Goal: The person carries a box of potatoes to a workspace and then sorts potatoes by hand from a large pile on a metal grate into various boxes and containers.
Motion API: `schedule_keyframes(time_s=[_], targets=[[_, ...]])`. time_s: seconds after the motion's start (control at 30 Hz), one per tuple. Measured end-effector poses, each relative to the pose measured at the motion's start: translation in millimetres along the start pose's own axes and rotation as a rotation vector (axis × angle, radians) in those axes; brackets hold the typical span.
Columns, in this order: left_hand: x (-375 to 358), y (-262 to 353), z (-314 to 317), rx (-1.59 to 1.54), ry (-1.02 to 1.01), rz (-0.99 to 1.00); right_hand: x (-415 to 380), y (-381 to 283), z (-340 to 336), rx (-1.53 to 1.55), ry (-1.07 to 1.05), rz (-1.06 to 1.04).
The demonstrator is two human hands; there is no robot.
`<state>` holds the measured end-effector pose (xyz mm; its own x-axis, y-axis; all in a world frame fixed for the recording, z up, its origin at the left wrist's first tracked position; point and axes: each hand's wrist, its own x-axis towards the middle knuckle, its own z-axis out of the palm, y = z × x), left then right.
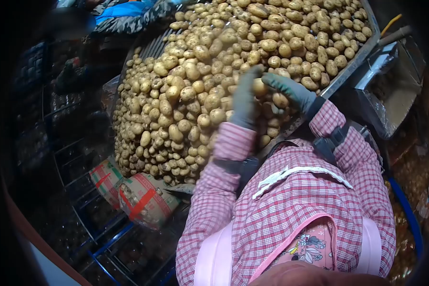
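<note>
A large heap of potatoes point(190, 90) spreads over a sorting table in front of me. My left hand point(246, 97), in a greyish-green glove and slightly blurred, is held edge-on over the heap with its fingers stretched out. Facing it from the right, my right hand point(293, 90) wears a similar glove. Its fingers point left, and a potato point(280, 100) sits between them and what looks like the thumb. Another potato point(260, 87) lies between the two hands, near the right fingertips.
A metal rim point(350, 64) bounds the table on the right, beside a plastic-lined box point(388, 90). Printed cartons point(148, 200) with red tape stand at lower left, near blue metal frames point(112, 238). Another person's blue-clad sleeve point(124, 12) shows at the top left.
</note>
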<state>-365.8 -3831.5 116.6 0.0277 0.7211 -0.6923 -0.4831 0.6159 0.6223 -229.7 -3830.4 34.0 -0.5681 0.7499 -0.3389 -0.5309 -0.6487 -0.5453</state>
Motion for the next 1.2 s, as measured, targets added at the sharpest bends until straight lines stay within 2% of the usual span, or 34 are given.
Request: schedule_keyframes(time_s=[0.03,0.07,0.1,0.13,0.17,0.2,0.23,0.27,0.3,0.33,0.4,0.43,0.47,0.53,0.57,0.63,0.67,0.7,0.73,0.8,0.9,0.93,1.0,1.07,1.13,1.2], targets=[[27,-35,-29,0.472,-0.230,0.347,1,11,3,0.109,0.027,-0.076],[18,-45,-14,0.576,-0.170,0.359,-6,7,-11,0.071,0.031,-0.092],[34,-59,-25,0.683,-0.255,0.545,-13,3,-24,0.032,0.036,-0.107],[21,-49,-20,0.846,-0.250,0.687,-29,-1,-41,-0.086,0.100,-0.187],[7,-37,-15,1.008,-0.240,0.826,-59,-30,-48,-0.027,-0.002,-0.091],[2,-19,-24,1.023,-0.162,0.867,-86,-55,-38,-0.188,0.255,-0.179],[-2,8,-43,1.079,-0.068,0.919,-106,-71,-63,-0.336,0.477,-0.288],[-7,35,-63,1.133,0.032,0.965,-131,-91,-81,-0.260,0.565,-0.381],[-6,65,-89,1.225,0.147,1.032,-153,-96,-158,-0.294,0.583,-0.504],[-14,93,-109,1.315,0.333,1.004,-188,-117,-205,-0.284,0.535,-0.468],[-17,116,-135,1.511,0.636,0.902,-233,-161,-265,-0.596,0.714,-0.549],[-12,119,-147,1.620,0.751,0.827,-241,-173,-290,-0.923,0.940,-0.657],[-7,122,-152,1.723,0.867,0.746,-252,-184,-331,-1.012,0.927,-0.646],[-2,116,-107,1.296,0.700,0.815,-238,-190,-323,-0.918,0.879,-0.681],[6,105,-88,1.084,0.619,0.833,-217,-184,-287,-0.752,0.793,-0.703],[74,75,-109,1.567,0.553,0.979,-163,-162,-214,-0.520,0.607,-0.643],[70,67,-78,1.590,0.471,0.769,-134,-150,-188,-0.547,0.521,-0.538],[92,50,-71,1.561,0.314,0.951,-106,-137,-162,-0.580,0.435,-0.433],[78,46,-40,1.611,0.241,0.821,-81,-120,-117,-0.654,0.409,-0.341],[79,16,-20,1.414,0.085,1.102,-45,-88,-43,-0.706,0.326,-0.169],[29,16,-20,1.393,-0.123,0.941,-20,-47,-20,-0.603,0.173,-0.006],[27,23,-37,1.380,-0.065,1.112,-17,-44,-17,-0.604,0.153,0.025],[28,60,-84,1.372,0.089,1.059,-18,-37,-11,-0.599,0.117,0.092],[27,103,-110,1.497,0.349,0.896,-19,-29,-2,-0.589,0.124,0.115],[72,120,-154,1.730,0.419,1.022,-11,-16,-12,-0.592,0.106,0.141],[93,120,-142,2.011,0.466,0.907,-6,-11,4,-0.587,0.079,0.076]])
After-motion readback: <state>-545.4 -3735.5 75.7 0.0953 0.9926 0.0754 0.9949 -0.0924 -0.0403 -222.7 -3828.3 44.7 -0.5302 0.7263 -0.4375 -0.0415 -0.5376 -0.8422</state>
